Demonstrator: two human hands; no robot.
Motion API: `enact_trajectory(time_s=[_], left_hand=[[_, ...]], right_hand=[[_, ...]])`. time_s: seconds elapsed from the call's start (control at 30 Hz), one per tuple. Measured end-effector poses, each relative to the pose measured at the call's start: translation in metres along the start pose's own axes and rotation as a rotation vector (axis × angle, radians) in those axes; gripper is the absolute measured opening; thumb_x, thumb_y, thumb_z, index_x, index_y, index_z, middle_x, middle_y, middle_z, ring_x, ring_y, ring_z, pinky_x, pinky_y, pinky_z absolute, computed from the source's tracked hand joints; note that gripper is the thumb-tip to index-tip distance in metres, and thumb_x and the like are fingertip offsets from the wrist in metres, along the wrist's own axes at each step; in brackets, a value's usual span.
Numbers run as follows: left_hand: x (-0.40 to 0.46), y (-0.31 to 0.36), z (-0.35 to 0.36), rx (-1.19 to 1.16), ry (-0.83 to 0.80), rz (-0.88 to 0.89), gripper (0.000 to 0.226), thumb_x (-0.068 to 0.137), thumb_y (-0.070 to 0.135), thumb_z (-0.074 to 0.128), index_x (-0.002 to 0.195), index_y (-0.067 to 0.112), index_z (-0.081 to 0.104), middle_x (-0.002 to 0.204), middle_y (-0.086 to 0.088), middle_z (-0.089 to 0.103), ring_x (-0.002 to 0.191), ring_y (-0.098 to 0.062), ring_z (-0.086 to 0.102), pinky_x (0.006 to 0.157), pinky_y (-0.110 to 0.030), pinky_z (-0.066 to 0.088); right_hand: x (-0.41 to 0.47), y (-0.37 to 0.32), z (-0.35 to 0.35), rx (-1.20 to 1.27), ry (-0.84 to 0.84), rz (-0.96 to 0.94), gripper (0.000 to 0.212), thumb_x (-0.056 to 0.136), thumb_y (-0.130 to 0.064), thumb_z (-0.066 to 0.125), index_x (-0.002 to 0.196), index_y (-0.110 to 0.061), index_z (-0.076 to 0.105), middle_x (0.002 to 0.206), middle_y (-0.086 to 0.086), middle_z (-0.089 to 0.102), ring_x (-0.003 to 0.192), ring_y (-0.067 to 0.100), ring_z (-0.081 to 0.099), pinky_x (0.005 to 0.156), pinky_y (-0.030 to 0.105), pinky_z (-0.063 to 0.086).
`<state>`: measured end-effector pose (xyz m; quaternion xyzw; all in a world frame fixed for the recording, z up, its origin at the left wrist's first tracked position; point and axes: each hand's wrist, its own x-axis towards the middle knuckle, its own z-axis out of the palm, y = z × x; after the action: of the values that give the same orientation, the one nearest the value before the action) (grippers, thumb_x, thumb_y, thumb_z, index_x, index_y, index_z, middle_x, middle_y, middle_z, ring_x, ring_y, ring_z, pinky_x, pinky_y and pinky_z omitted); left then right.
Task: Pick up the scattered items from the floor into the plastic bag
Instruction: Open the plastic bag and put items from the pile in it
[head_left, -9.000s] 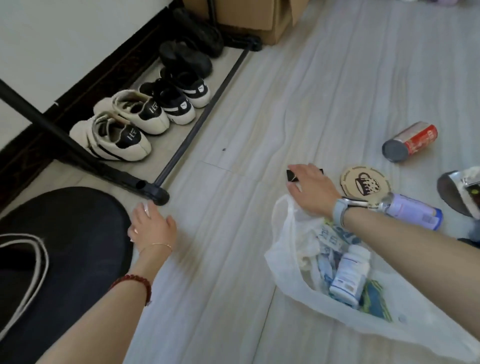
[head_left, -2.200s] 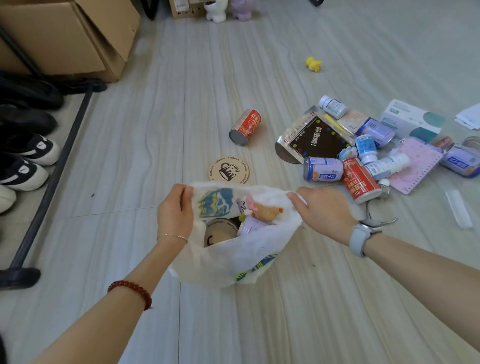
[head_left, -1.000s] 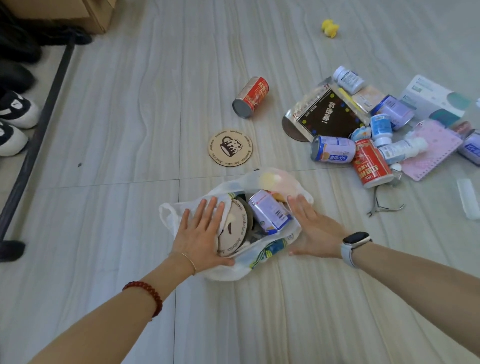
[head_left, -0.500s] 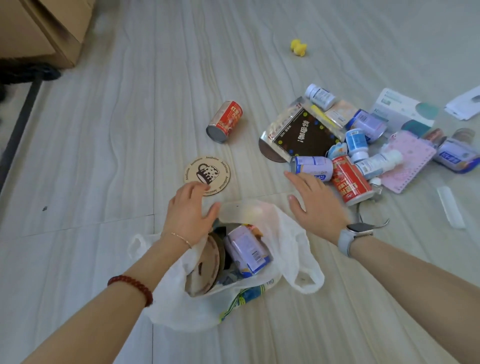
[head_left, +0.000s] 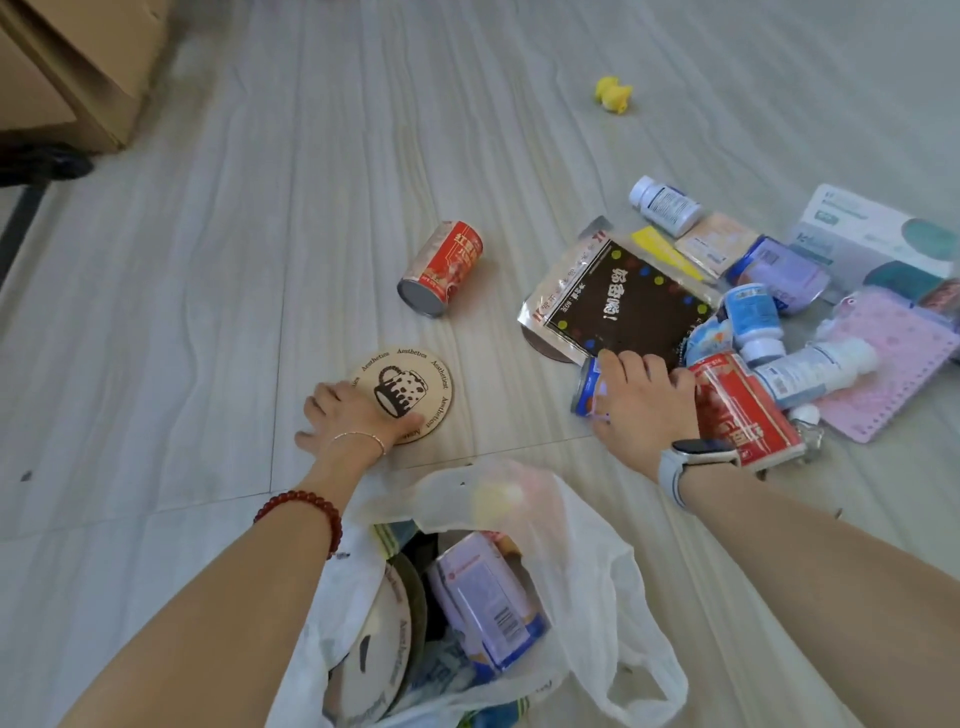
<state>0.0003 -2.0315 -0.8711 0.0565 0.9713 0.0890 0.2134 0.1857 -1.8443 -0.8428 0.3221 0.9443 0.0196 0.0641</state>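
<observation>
The white plastic bag (head_left: 597, 566) lies open on the floor near me, with a round wooden disc, a lavender carton and other items inside. My left hand (head_left: 345, 418) lies flat on the floor, its thumb resting on the near edge of a round wooden coaster (head_left: 410, 384) with a mug print. My right hand (head_left: 641, 408) is curled over a small blue-and-white can (head_left: 583, 387) lying on its side, fingers over the top and thumb on the near side. A red can (head_left: 740, 415) lies just right of that hand.
Another red can (head_left: 441, 267) lies beyond the coaster. To the right is a heap: a black foil pouch (head_left: 618, 301), several bottles, a pink notebook (head_left: 888, 364), a white box (head_left: 872, 231). A yellow toy (head_left: 614, 94) sits far off. A cardboard box (head_left: 78, 67) stands at the back left.
Both hands have left the bag and reached forward. The left hand slid onto the coaster's edge. The right hand came down over the blue-and-white can.
</observation>
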Motion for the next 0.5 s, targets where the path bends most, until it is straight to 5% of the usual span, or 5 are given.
enact_trajectory(time_s=[0.13, 0.23, 0.4, 0.5], left_hand=[[-0.01, 0.004, -0.007, -0.12, 0.036, 0.091, 0.079, 0.067, 0.03, 0.079, 0.125, 0.008, 0.031, 0.129, -0.017, 0.043, 0.118, -0.033, 0.04, 0.095, -0.046, 0.036], [-0.029, -0.002, -0.018, -0.454, 0.084, 0.246, 0.037, 0.087, 0.005, 0.052, 0.119, 0.004, 0.035, 0.109, -0.018, 0.057, 0.087, -0.026, 0.049, 0.073, -0.035, 0.043], [-0.062, -0.023, -0.062, -0.869, 0.301, 0.352, 0.023, 0.091, 0.003, 0.046, 0.114, 0.002, 0.045, 0.091, 0.002, 0.051, 0.086, -0.015, 0.047, 0.059, -0.008, 0.04], [-0.084, -0.049, -0.082, -0.956, 0.299, 0.368, 0.022, 0.09, 0.004, 0.049, 0.111, 0.005, 0.05, 0.083, 0.012, 0.051, 0.078, -0.008, 0.051, 0.061, -0.004, 0.043]], right_hand=[[-0.013, -0.019, 0.0, 0.108, -0.051, -0.007, 0.057, 0.084, -0.034, 0.05, 0.133, -0.016, 0.029, 0.127, 0.007, 0.046, 0.115, 0.028, 0.043, 0.093, 0.041, 0.036], [-0.022, -0.031, -0.006, 0.2, -0.106, -0.019, 0.06, 0.083, -0.039, 0.052, 0.133, -0.018, 0.028, 0.129, 0.007, 0.044, 0.119, 0.027, 0.041, 0.097, 0.042, 0.035], [-0.052, -0.05, -0.043, 0.668, 0.114, 0.116, 0.068, 0.075, -0.039, 0.062, 0.132, -0.014, 0.035, 0.122, 0.01, 0.047, 0.116, 0.029, 0.043, 0.098, 0.046, 0.039], [-0.075, -0.065, -0.079, 0.87, -0.049, -0.047, 0.075, 0.074, -0.043, 0.064, 0.136, -0.021, 0.028, 0.126, 0.005, 0.05, 0.117, 0.023, 0.046, 0.101, 0.041, 0.039]])
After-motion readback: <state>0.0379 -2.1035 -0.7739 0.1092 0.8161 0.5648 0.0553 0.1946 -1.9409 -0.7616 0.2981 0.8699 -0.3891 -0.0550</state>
